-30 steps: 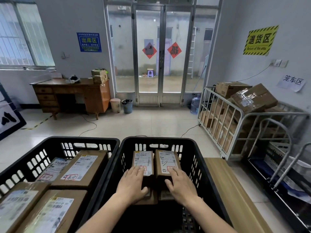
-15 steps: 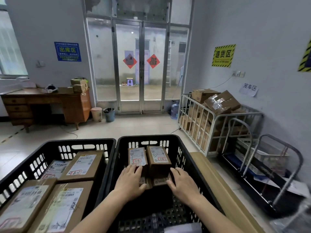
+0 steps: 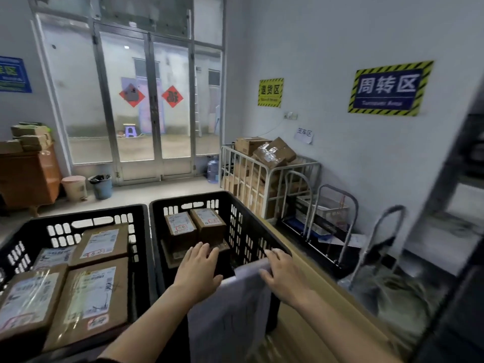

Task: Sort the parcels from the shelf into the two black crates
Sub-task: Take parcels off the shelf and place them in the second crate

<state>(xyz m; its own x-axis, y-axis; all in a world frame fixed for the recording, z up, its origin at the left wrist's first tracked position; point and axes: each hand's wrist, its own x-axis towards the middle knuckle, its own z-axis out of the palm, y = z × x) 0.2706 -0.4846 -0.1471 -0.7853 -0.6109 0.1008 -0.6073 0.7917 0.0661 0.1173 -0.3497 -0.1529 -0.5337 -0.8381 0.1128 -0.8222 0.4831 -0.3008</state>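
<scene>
At right crate point(image 3: 245, 231) near edge: left hand point(image 3: 197, 271) flat, released, over small parcels point(image 3: 195, 226); right hand point(image 3: 284, 276) loose on white sheet point(image 3: 235, 310). Placement looks done; next fetch another, check label.

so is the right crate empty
No, two small parcels stand side by side on other boxes at the far end of the right crate.

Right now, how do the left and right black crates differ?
The left crate holds wide, flat parcels; the right crate holds smaller boxes stacked at its far end. A white sheet hangs over the right crate's near rim; the left crate shows none. Both are black, slotted.
</scene>
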